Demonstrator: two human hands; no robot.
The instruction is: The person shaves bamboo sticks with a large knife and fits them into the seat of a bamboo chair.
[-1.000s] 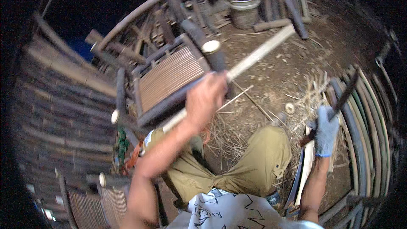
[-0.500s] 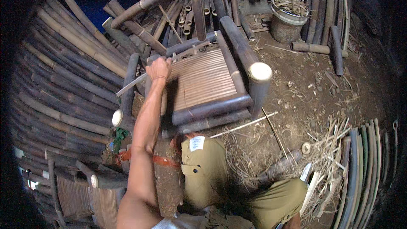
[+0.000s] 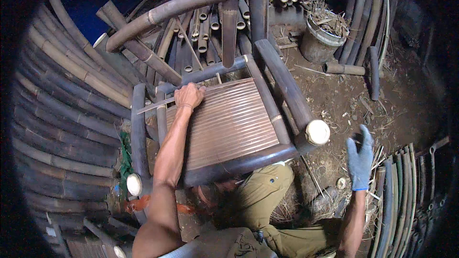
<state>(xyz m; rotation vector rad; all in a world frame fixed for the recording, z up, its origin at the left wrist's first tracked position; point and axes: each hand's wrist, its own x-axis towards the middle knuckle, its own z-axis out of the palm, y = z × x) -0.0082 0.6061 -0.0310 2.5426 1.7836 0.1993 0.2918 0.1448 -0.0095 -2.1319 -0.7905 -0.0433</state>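
From afar I see a bamboo slat (image 3: pixel 154 106), long axis left to right, gripped by the bare left hand (image 3: pixel 190 95) over the far side of the seat (image 3: pixel 229 124); the gloved right hand (image 3: pixel 360 160), spread and empty, hangs well apart, right.

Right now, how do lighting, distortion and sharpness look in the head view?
Head view: the dark stacked bamboo poles at left bow, probably from the fisheye lens; head view: pale sheen on the brown slatted bamboo seat, near-black corners; head view: the bare left hand and blue-grey-gloved right hand show little blur.
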